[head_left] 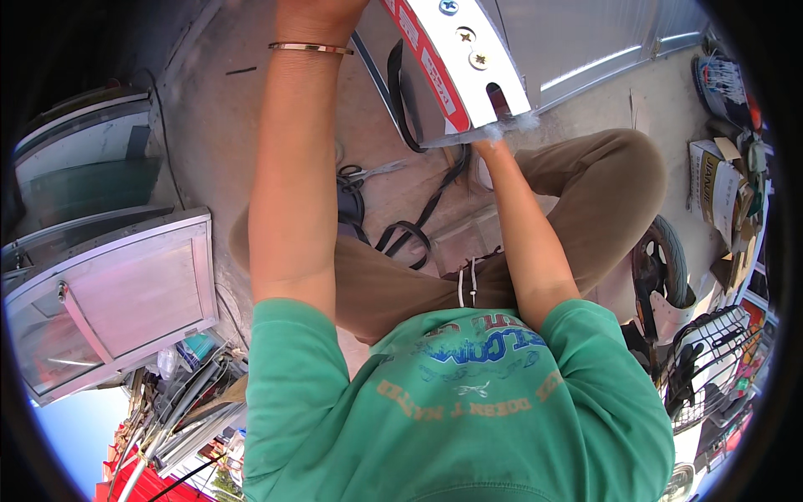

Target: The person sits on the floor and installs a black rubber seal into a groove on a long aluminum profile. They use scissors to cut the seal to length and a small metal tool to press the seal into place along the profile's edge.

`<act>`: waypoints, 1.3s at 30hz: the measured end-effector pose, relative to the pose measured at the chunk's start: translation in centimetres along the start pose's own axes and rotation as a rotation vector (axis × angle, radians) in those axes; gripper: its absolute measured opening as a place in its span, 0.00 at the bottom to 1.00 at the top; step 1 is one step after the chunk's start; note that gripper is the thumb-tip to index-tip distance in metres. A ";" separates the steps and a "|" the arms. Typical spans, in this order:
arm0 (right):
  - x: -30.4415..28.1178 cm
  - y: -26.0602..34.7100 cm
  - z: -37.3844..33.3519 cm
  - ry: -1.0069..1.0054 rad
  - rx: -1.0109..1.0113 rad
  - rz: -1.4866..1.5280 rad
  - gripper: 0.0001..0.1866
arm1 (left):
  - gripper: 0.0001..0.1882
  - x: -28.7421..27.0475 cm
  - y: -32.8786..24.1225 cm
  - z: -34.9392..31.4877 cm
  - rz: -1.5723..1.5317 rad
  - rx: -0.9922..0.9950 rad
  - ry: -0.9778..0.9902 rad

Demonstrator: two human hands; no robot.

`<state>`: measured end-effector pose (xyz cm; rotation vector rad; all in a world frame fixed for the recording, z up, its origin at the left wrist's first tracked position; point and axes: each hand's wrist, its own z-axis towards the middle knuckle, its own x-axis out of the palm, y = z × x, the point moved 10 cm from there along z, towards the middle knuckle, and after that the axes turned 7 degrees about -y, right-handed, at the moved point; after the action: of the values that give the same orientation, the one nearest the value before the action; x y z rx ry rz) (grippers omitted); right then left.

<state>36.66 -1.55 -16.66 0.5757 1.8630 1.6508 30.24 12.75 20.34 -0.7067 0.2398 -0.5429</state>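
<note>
At top centre, a white frame piece [468,82]: three screws, a slot, red label strip [435,79], pale fluff on its lower end. Right hand [488,145] is at that end, mostly hidden behind it; can't tell finger state. Left hand [322,12] is cropped by the top edge, fingers unseen, so can't tell. Black strap [434,202] between the legs.

Greyish floor [209,142]: black strap [434,201] lying looped; short dark strip [241,70].
</note>
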 end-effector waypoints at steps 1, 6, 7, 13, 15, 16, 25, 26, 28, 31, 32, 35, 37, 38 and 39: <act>-0.5 -0.8 -0.4 -0.029 -0.018 -0.063 0.27 | 0.30 -0.4 0.5 0.0 -0.019 0.001 -0.003; 0.1 -7.1 -2.5 0.061 0.228 0.177 0.34 | 0.19 -2.2 -0.8 -1.9 0.075 0.005 -0.108; 0.5 -8.4 -3.4 0.103 0.317 0.235 0.36 | 0.16 -4.0 -0.5 -4.0 0.116 -0.035 -0.224; 1.3 -3.4 -13.7 0.521 0.711 -0.014 0.47 | 0.09 -12.1 5.2 -28.5 0.554 -0.980 -0.351; 0.3 -0.9 -16.2 0.558 0.845 0.053 0.44 | 0.17 -8.5 5.6 -36.3 0.820 -1.197 0.275; -0.3 -0.2 -17.1 0.566 0.897 0.085 0.43 | 0.22 -7.0 5.5 -40.1 0.842 -1.226 0.385; -5.8 3.9 -17.2 0.447 0.806 0.471 0.27 | 0.15 -5.9 0.4 -45.1 -0.153 -1.457 -0.407; -6.7 4.4 -16.7 0.420 0.775 0.531 0.26 | 0.16 -8.4 -0.2 -44.2 -0.260 -1.402 -0.597; -8.9 6.5 -15.4 0.283 0.724 0.496 0.22 | 0.15 -14.2 -1.7 -42.4 -0.212 -1.347 -0.730; -12.8 9.4 -12.1 0.210 0.603 0.328 0.18 | 0.16 -23.4 -3.5 -38.2 0.012 -1.228 -0.771; -14.1 10.5 -11.0 0.175 0.552 0.281 0.18 | 0.17 -25.8 -4.8 -36.5 0.153 -1.224 -0.755; -16.8 12.5 -7.9 0.097 0.414 0.135 0.18 | 0.17 -27.6 -5.5 -32.1 0.274 -1.178 -0.564; -16.8 12.1 -6.3 0.039 0.388 0.020 0.16 | 0.16 -27.3 -3.2 -30.9 0.359 -1.080 -0.479; -16.1 11.1 -5.2 0.055 0.329 -0.021 0.15 | 0.16 -26.9 -0.5 -31.5 0.415 -1.000 -0.410; -15.0 9.7 -4.1 0.075 0.277 -0.102 0.15 | 0.15 -26.4 1.0 -31.5 0.470 -0.924 -0.338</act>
<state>44.46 -13.11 -4.71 0.5267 2.1577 1.3764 -3.56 10.50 -2.93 -1.5660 0.3268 0.1823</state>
